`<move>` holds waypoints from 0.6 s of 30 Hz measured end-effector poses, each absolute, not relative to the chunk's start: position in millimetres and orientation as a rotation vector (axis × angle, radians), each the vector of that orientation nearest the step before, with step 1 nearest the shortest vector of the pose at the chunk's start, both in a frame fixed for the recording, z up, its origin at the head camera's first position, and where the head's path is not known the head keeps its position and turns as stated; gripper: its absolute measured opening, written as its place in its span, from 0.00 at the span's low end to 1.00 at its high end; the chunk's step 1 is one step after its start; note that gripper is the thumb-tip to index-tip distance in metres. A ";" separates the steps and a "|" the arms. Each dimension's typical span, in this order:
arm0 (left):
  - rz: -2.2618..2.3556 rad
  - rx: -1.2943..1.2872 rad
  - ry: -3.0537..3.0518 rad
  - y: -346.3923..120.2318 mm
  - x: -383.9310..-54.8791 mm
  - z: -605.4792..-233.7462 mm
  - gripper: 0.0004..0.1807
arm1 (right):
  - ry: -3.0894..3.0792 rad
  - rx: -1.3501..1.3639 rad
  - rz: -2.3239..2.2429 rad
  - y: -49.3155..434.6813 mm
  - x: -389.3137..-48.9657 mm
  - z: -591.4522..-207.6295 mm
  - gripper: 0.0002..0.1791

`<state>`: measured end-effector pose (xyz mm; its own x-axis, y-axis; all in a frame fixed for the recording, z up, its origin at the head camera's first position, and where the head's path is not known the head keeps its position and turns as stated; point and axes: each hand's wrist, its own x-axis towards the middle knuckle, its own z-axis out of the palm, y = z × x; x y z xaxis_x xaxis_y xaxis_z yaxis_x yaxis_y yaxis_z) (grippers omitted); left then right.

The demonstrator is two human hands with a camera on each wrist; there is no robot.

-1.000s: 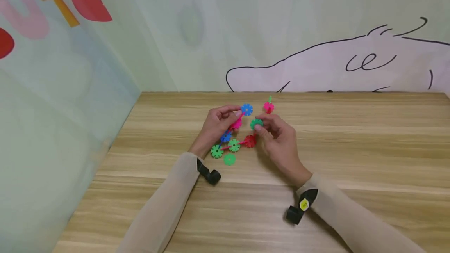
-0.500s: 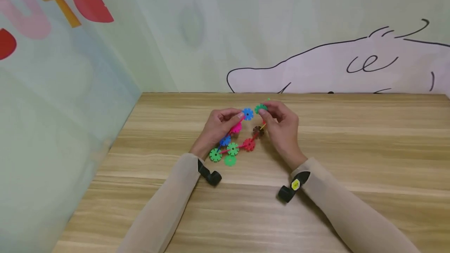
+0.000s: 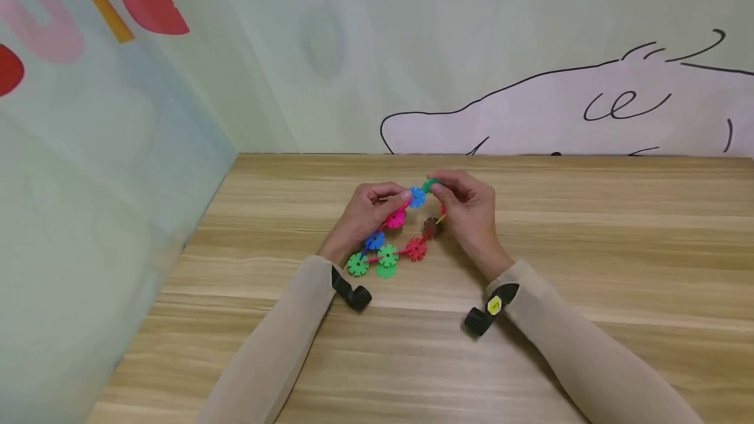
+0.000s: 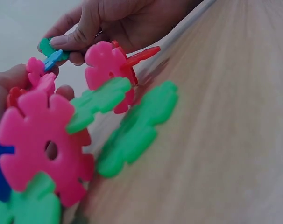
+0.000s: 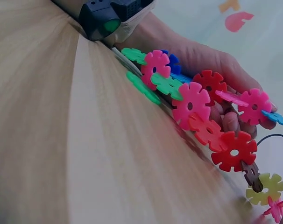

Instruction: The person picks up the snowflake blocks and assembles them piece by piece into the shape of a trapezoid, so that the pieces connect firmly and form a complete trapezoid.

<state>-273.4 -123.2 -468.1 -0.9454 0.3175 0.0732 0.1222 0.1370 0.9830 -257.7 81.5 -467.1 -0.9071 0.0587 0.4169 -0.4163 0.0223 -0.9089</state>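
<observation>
A chain of interlocking plastic snowflake discs hangs between both hands. My left hand (image 3: 365, 218) pinches a pink disc (image 5: 254, 107) at one end, just beside a light blue disc (image 3: 417, 197). A teal disc (image 3: 430, 185) is between the thumb and fingers of my right hand (image 3: 471, 211). Its edge meets the light blue disc; whether their slots interlock I cannot tell. Below, the chain bends through a green disc (image 3: 357, 265), a red disc (image 3: 415, 249) and a brown disc (image 3: 432, 227). A yellow disc (image 5: 265, 189) shows past the brown one; my right hand partly hides that stretch.
A loose green disc (image 3: 385, 271) lies flat on the wood-grain table (image 3: 377, 358), partly under the chain. The table's far edge meets a printed backdrop (image 3: 330, 84). Another printed wall (image 3: 88, 214) stands along the left side.
My right hand has moved away from me, then slightly left, bringing the teal disc against the light blue one. The chain's near part has shifted slightly toward me, over the loose green disc.
</observation>
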 end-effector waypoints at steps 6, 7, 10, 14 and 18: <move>1.936 0.446 2.225 -125.4 -272.3 -468.3 0.12 | -1.981 0.370 2.012 79.1 -261.2 -468.0 0.09; 1.940 0.448 2.224 -125.8 -272.1 -468.7 0.12 | -1.979 0.376 2.025 78.5 -261.9 -468.2 0.09; 1.958 0.470 2.223 -126.6 -272.2 -469.6 0.11 | -1.958 0.397 2.058 76.7 -263.7 -468.6 0.09; 1.980 0.518 2.247 -127.4 -273.6 -470.6 0.10 | -1.921 0.415 2.088 74.9 -264.6 -468.7 0.08; 1.997 0.536 2.259 -128.5 -274.4 -471.6 0.09 | -1.901 0.406 2.107 73.4 -265.2 -468.7 0.07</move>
<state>-274.4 -128.5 -471.6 -0.9356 0.3097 0.1697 0.2064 0.0897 0.9743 -265.2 73.4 -468.7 -0.9230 0.0153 0.3845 -0.3840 -0.0995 -0.9179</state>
